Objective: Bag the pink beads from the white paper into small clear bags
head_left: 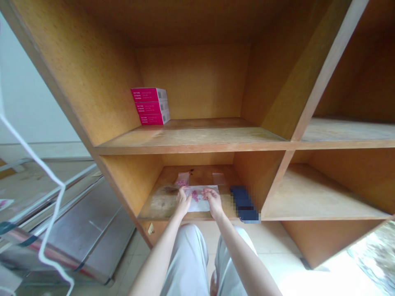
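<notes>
A white sheet of paper (200, 206) lies on the lower shelf, with a small cluster of pink-red beads (195, 196) on it. At the sheet's left edge, my left hand (183, 202) has its fingers curled and appears to grip the paper. My right hand (214, 201) is over the right part of the sheet, its fingertips pinched together beside a few more pink-red beads. Whatever sits between those fingertips is too small to make out. Behind my left hand is a small clear bag (183, 179) with pink-red beads in it. Another clear bag (219, 179) lies flat behind my right hand.
A dark blue, pixelated object (245, 203) lies right of the paper, near the shelf's front edge. Three stacked pink boxes (151, 107) stand on the upper shelf (210, 135). A wooden divider (277, 185) bounds the right side. A metal frame (83, 230) is at left.
</notes>
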The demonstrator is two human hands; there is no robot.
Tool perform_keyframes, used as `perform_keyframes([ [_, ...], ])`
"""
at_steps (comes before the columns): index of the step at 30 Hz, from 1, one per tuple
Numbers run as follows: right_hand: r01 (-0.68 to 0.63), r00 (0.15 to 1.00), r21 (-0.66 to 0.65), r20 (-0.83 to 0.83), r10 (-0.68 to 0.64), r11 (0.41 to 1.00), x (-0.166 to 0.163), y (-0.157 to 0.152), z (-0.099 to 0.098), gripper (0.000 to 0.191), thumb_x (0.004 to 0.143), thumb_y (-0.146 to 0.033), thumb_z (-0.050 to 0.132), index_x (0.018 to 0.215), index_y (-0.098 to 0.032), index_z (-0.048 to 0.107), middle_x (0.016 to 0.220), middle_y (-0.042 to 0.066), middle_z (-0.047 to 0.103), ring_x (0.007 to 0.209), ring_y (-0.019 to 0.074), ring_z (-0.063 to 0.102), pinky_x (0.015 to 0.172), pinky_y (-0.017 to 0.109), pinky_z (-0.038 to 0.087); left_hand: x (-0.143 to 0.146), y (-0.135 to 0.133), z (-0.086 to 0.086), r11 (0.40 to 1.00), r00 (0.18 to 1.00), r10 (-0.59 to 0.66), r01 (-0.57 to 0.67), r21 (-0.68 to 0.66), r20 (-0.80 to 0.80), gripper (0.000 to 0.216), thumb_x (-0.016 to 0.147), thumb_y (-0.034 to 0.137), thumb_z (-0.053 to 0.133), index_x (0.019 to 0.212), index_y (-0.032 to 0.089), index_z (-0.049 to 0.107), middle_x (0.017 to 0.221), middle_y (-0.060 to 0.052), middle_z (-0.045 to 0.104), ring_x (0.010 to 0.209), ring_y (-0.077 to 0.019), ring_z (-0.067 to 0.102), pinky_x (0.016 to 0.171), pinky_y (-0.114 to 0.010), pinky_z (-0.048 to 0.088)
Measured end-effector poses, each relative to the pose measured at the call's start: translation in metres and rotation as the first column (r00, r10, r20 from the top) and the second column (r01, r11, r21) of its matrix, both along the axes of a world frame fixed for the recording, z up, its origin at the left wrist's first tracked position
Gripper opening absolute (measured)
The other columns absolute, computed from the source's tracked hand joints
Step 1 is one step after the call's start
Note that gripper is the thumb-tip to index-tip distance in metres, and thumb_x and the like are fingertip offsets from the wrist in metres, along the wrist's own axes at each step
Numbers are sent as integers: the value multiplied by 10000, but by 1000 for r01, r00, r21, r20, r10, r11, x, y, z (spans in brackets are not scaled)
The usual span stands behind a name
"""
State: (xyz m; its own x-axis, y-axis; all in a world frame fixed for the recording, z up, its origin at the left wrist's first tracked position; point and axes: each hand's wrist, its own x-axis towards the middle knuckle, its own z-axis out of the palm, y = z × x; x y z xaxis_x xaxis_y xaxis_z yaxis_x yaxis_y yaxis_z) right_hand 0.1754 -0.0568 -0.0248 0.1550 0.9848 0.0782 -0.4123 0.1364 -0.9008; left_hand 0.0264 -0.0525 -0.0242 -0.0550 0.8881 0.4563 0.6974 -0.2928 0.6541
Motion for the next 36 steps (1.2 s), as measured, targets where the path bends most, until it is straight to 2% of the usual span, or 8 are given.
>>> perform_keyframes([
  [4,45,993,-17,111,-42,999,-2,5,-3,154,624,-306,570,690,-175,616,679,18,643,601,145,571,599,250,434,0,2,-1,999,999,-2,0,-50,-33,348,767,246,405,1093,152,331,1079,-118,509,1040,-220,487,901,-396,362],
  [7,18,972,-17,235,-14,1000,-1,11,-1,141,613,-300,581,652,-174,629,656,18,645,622,159,574,608,253,433,0,2,-2,998,999,2,-5,-65,-48,351,776,261,410,1101,156,328,1090,-119,507,1047,-226,489,904,-401,362],
  [14,-77,810,216,583,-65,973,6,11,11,111,589,-152,556,559,-203,650,620,23,628,629,175,548,637,271,406,-1,4,-5,998,999,28,-30,-58,-33,380,797,324,407,1126,155,321,1123,-132,497,1079,-224,477,924,-401,349],
  [22,-150,697,321,705,-131,935,5,5,3,189,541,-52,537,522,-211,637,613,24,602,649,182,529,662,278,387,-2,1,-3,997,1000,30,-29,-71,11,383,789,334,428,1117,166,326,1091,-121,516,1037,-216,507,891,-394,372],
  [25,-121,685,293,716,-134,948,5,9,3,184,544,-56,525,494,-209,613,587,19,600,617,173,535,632,268,390,-2,1,-4,998,999,17,-15,-63,34,384,782,316,439,1114,164,320,1079,-117,520,1034,-213,508,894,-390,372],
  [29,-79,704,160,708,-58,984,2,16,10,122,592,-131,534,528,-198,614,581,24,625,575,167,559,573,254,407,-2,2,-4,999,998,-10,12,-34,60,374,782,287,428,1113,154,316,1074,-115,518,1028,-203,505,901,-381,369],
  [33,-127,743,124,669,11,984,-7,19,22,107,650,-203,523,645,-156,620,661,44,653,626,156,592,597,234,434,-1,2,-5,999,998,-41,43,-22,53,384,762,253,451,1113,149,332,1076,-118,522,1027,-207,505,900,-384,367],
  [36,-184,752,89,655,82,979,-17,20,30,121,676,-210,508,677,-140,607,620,37,642,551,133,574,538,212,425,0,2,-4,999,998,-39,41,-36,52,411,744,232,472,1120,138,335,1084,-134,522,1022,-213,508,885,-381,376],
])
